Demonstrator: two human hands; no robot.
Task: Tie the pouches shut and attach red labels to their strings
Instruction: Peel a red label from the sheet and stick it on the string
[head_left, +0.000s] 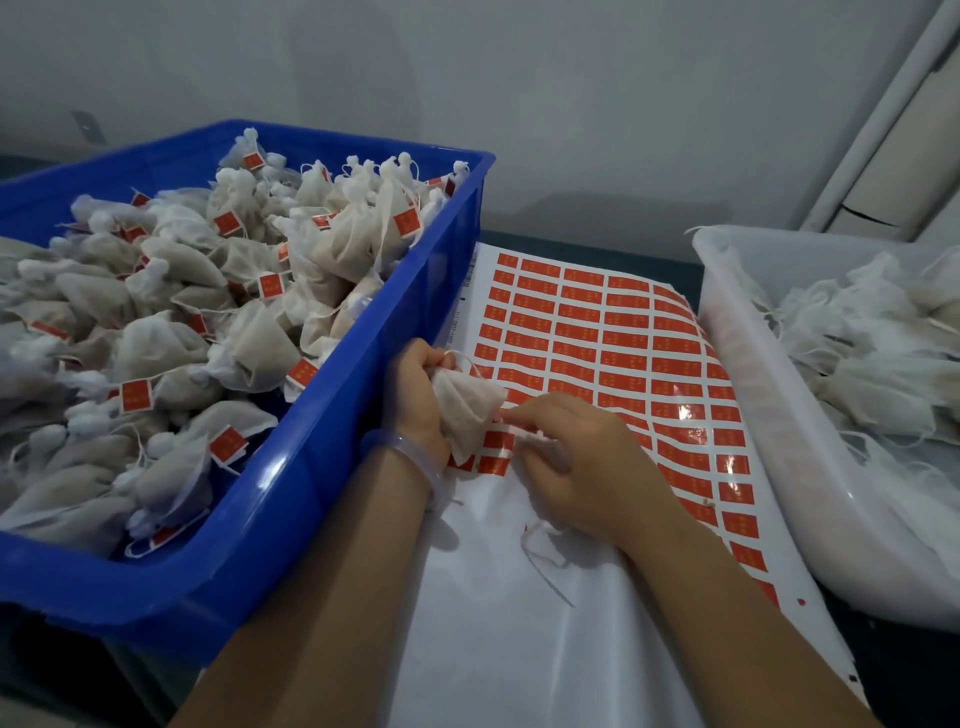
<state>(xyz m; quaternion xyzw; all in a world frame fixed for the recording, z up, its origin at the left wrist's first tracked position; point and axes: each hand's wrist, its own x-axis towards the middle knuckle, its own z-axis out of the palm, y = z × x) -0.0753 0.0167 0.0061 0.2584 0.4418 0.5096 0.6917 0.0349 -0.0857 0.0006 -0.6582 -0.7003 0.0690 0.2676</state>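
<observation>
The pouch (470, 410) sits over the near-left corner of the label sheet (623, 343), just beside the wall of the blue crate (332, 499). The left hand (418, 400) has its fingers curled round the gathered neck, and a loop of string (462, 358) stands up above the knuckles. The right hand (587, 467) lies against the pouch's lower side, fingers bent, its fingertips (511, 415) down on the red labels at the sheet's edge. It may be pinching a label or the string, but what it holds is hidden under the hand, so I cannot tell. A loose white thread (545, 564) trails over the bare backing paper below that hand. To the left, the crate is heaped with labelled pouches (249, 353); to the right, a pale tub (753, 415) holds unlabelled pouches (872, 364). The likely trouble from here lies in the sticker. The glossy sheet curls up along its right side and nothing pins it, so a lifted label could drag the whole sheet. It could also fold onto itself before the string lies across it, or catch the pouch cloth instead — the two are touching. If the left hand slackens, the neck could open.
</observation>
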